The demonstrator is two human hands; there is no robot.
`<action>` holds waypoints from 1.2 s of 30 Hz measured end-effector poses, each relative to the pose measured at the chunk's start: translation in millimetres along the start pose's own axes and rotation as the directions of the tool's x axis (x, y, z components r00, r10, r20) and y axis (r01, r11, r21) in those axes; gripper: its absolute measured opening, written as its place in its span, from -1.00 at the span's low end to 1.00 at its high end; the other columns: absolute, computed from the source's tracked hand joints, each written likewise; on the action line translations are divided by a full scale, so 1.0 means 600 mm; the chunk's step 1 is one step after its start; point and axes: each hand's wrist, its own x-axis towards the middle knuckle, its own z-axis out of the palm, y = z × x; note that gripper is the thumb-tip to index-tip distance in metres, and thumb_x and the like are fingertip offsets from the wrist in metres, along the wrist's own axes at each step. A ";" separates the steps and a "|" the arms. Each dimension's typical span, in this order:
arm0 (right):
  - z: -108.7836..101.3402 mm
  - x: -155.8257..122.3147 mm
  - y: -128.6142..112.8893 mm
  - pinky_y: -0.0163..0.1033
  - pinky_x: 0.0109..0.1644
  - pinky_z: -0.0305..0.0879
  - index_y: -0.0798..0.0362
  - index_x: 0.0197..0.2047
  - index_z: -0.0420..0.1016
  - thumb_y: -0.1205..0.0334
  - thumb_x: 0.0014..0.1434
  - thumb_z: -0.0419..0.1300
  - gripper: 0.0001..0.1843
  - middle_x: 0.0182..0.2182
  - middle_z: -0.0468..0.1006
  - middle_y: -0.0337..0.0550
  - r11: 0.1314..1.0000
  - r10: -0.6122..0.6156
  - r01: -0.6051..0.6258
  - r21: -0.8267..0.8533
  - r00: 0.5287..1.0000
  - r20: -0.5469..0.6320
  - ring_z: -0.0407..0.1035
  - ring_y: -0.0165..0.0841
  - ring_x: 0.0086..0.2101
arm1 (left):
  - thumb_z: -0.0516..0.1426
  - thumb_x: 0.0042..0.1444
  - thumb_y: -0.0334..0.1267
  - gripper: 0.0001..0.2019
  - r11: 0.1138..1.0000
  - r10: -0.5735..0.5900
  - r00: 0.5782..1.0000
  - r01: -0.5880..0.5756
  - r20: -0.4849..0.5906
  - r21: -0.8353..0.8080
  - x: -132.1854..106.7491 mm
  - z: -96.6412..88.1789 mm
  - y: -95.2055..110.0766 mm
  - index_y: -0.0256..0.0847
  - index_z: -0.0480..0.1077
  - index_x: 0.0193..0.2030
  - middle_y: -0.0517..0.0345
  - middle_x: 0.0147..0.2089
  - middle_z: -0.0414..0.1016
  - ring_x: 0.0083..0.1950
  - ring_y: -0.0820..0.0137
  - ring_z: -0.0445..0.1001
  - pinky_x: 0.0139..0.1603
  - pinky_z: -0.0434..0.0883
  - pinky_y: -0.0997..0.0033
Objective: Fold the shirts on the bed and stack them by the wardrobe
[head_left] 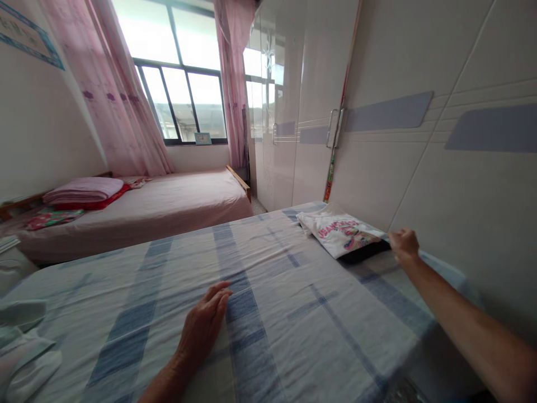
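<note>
A folded white T-shirt [342, 230] with pink lettering and a colourful print lies on the far right part of the bed, a black edge showing along its near side. At the shirt's right corner, my right hand [405, 244] is closed, its fingers pinching the edge. My left hand [205, 316] is over the middle of the blue-and-white checked bed sheet [277, 330], well apart from the shirt. Its fingers are loosely bent and hold nothing.
Pale crumpled cloth [29, 352] lies at the bed's left edge. A tall glossy wardrobe [377, 73] stands close along the right side. Beyond is a second bed [188, 196] with a folded pink blanket [84, 190], under a curtained window [184, 73].
</note>
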 end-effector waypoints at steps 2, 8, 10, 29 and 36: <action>0.021 -0.019 -0.009 0.12 0.10 0.18 0.29 0.10 0.24 0.29 0.05 -0.01 -0.47 0.03 0.36 0.35 0.997 0.064 -0.067 -0.028 0.994 -0.090 0.30 -0.01 0.04 | -0.15 0.30 -0.15 -0.62 1.000 -0.014 1.000 0.014 0.013 0.018 0.002 -0.001 0.003 -0.12 0.47 -0.16 0.10 0.07 0.47 -0.02 0.37 0.51 -0.02 0.45 0.39; 0.187 -0.161 -0.127 -0.07 0.05 0.30 0.09 0.15 0.22 0.16 0.01 0.06 -0.41 0.09 0.36 0.10 0.969 -0.213 0.148 0.197 0.905 0.368 0.35 -0.17 0.01 | -0.16 0.31 -0.23 -0.64 0.995 -0.052 0.999 0.052 0.000 0.088 -0.010 -0.001 0.026 -0.13 0.46 -0.14 0.14 0.07 0.46 0.03 0.44 0.47 0.07 0.39 0.44; 0.235 -0.225 -0.158 -0.01 0.04 0.31 0.10 0.14 0.24 0.14 0.01 0.05 -0.41 0.08 0.36 0.13 0.958 -0.284 0.223 0.180 0.823 0.492 0.34 -0.11 0.02 | -0.15 0.31 -0.23 -0.66 0.988 -0.037 0.999 0.034 0.020 0.151 -0.007 -0.006 0.021 -0.10 0.46 -0.12 0.19 0.11 0.44 0.06 0.48 0.45 0.08 0.38 0.49; 0.306 -0.296 -0.147 0.02 0.13 0.25 0.13 0.08 0.32 0.06 0.13 -0.15 -0.46 0.02 0.42 0.14 0.748 -0.568 0.652 0.122 0.536 0.625 0.33 -0.07 0.04 | 0.06 0.06 -0.35 -0.71 0.335 -0.441 0.151 0.942 -0.885 -0.007 -0.143 -0.364 -0.216 -0.45 0.41 -0.09 -0.42 0.00 0.39 0.11 -0.14 0.30 0.07 0.20 -0.13; 0.305 -0.297 -0.146 -0.01 0.11 0.27 0.15 0.08 0.34 0.05 0.16 -0.18 -0.44 0.04 0.43 0.11 0.727 -0.574 0.679 0.102 0.519 0.633 0.35 -0.10 0.03 | -0.06 0.21 -0.26 -0.73 0.593 -0.425 0.236 0.802 -0.874 -0.072 -0.056 -0.374 -0.165 -0.29 0.44 -0.19 -0.08 -0.15 0.47 -0.06 0.22 0.43 -0.03 0.32 0.26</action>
